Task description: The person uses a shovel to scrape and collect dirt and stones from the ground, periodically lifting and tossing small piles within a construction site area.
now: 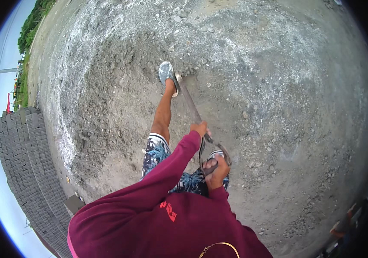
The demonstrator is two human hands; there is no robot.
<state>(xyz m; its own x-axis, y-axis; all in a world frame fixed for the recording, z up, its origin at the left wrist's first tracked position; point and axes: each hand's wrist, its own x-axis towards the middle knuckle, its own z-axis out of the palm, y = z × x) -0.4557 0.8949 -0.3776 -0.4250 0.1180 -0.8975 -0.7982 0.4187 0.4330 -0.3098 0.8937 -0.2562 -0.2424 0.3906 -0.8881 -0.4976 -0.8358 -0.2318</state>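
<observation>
So, biggest thing first: the ground [274,129] is all loose gravel and grey dirt, and footing could easily be lost on it, especially if weight is thrown onto the one leg that's stretched forward. Next, the long D-handled tool [190,99], a shovel by the look of it. It's slanted across the dirt in front of the body, with its far end right by the forward foot. The blade can't really be made out, so whether it's been dug in can't be told. If the tip is caught on a buried stone, the shaft could be twisted or kicked sideways.

Then there's the shoe [165,72]. It's a light clog sort of thing, just beside the shaft's lower end, and the bare ankle could get knocked if the tool is let slip.

As for the pose, the left sleeve [162,165] is reached diagonally across the front, and the shaft is gripped by the left hand [199,128], fingers wrapped around it just below the handle's fork. The right hand [218,172] is held in close to the shorts [157,150], elbow seemingly bent, with the crossbar [210,169] clutched in a fist. Knuckles could be jarred there if the handle is jolted back.
</observation>
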